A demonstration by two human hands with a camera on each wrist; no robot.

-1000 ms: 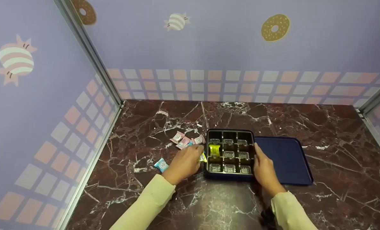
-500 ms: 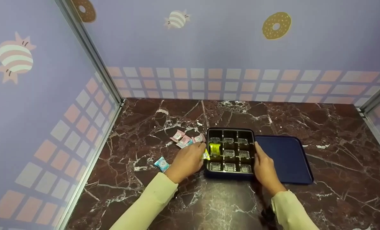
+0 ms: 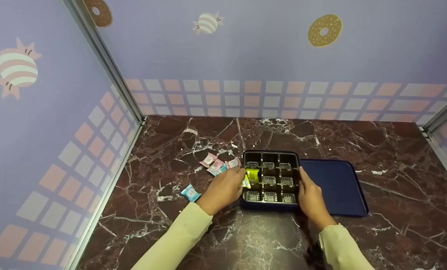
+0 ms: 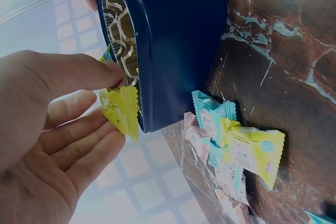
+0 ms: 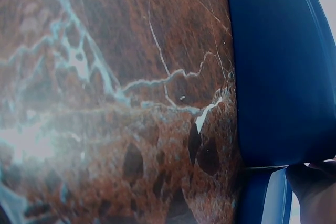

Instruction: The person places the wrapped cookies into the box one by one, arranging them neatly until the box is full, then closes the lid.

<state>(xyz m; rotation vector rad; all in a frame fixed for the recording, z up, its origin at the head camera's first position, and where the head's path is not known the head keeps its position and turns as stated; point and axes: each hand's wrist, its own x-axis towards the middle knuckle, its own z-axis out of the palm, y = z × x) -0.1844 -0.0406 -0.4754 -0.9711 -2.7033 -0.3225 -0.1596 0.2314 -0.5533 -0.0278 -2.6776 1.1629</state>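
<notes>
In the left wrist view my left hand [image 4: 68,124] pinches a yellow wrapped candy [image 4: 121,108] between thumb and fingers, right beside the rim of a dark blue box [image 4: 173,40]. From the head view, my left hand [image 3: 225,189] holds this candy [image 3: 246,182] over the left edge of the box [image 3: 270,207]. The box has a divided plastic tray; another yellow candy [image 3: 252,175] sits in its middle-left compartment. My right hand [image 3: 310,195] grips the right side of the box, thumb along the rim. The other compartments hold nothing.
Left of the box lie several pink candies [image 3: 209,160], with a blue candy [image 3: 217,169] against them. A further blue candy [image 3: 190,192] lies apart. Another yellow candy [image 4: 254,148] rests on the pile. The blue lid [image 3: 334,187] lies flat at the right. Patterned walls [image 3: 223,56] enclose the table.
My left hand has moved a little to the right with the yellow candy, from beside the box to over its left rim. My right hand and the box have stayed in place.
</notes>
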